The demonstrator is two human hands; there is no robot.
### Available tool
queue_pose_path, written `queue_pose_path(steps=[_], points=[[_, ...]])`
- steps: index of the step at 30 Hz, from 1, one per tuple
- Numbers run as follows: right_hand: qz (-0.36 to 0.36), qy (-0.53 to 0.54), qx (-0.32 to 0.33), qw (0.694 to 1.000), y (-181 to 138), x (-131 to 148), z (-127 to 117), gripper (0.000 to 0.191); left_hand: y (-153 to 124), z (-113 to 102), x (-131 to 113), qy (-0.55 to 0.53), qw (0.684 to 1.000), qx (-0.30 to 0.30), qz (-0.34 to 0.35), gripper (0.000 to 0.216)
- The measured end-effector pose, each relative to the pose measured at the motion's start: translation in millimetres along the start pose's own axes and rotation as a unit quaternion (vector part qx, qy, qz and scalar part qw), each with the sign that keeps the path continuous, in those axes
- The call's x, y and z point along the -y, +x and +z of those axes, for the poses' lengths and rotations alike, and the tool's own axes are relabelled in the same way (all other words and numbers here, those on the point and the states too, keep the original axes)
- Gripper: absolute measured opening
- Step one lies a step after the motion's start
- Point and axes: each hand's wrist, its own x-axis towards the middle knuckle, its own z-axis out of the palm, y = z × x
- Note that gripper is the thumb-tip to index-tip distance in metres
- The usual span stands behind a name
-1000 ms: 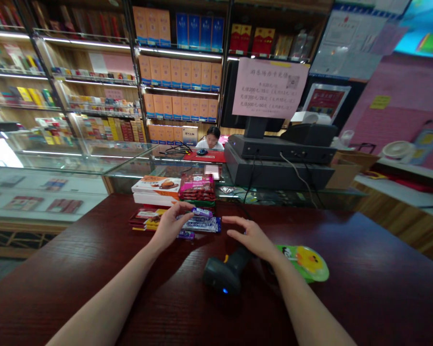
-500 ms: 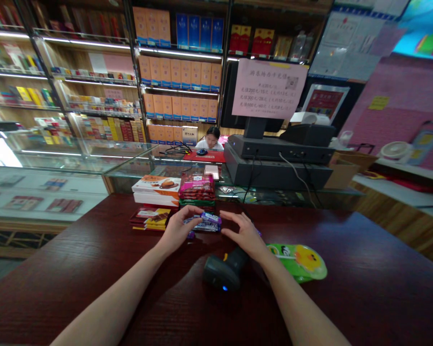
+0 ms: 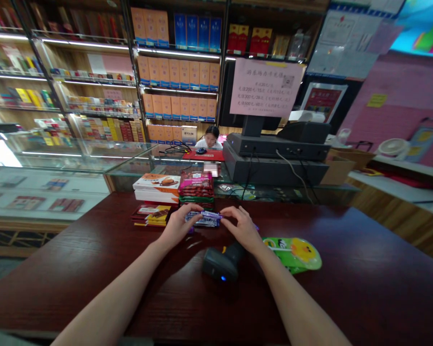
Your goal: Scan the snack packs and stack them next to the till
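Note:
A small purple-wrapped snack bar (image 3: 211, 215) is held level between my two hands. My left hand (image 3: 180, 223) pinches its left end, and my right hand (image 3: 241, 226) pinches the right end. Right behind the bar lies a stack of purple-and-white packets (image 3: 210, 222), partly covered by it. Another bit of purple wrapper shows under my left fingers, and one more beside my right hand. Nearer to me, between my forearms, a black barcode scanner (image 3: 220, 263) with a blue light lies on the table. A green pouch with a yellow duck face (image 3: 296, 254) sits by my right forearm.
Behind my left hand are white-and-orange boxes (image 3: 156, 187), red packets (image 3: 196, 185) and yellow-red chocolate packs (image 3: 158, 215). A glass counter carries a register with a monitor (image 3: 274, 149). A person (image 3: 210, 139) is behind it. Loaded shelves (image 3: 180, 72) line the wall.
My right fingers have closed on the right end of the purple bar, which they stood apart from before. The bar has turned slightly and is more level.

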Motion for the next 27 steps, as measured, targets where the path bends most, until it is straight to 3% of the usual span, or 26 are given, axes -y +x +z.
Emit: queue_pose_path(steps=[6,14,20,27], points=[[0.018,0.011,0.013,1.0,0.7,4.3,0.7,0.016,0.4,-3.8,0.8,0.103,0.993,0.039,0.043,0.025],[0.087,0.065,0.136,0.985,6.1,-7.1,3.8,0.023,0.0,-2.5,3.3,0.15,0.978,0.126,0.066,0.03],[0.089,-0.045,0.18,0.979,9.4,-2.8,5.1,0.03,-10.3,4.2,8.5,0.225,0.969,0.09,0.042,0.022],[0.085,-0.123,0.176,0.973,7.2,11.0,3.1,0.022,-22.5,11.9,-3.1,0.328,0.944,0.046,0.002,0.021]])
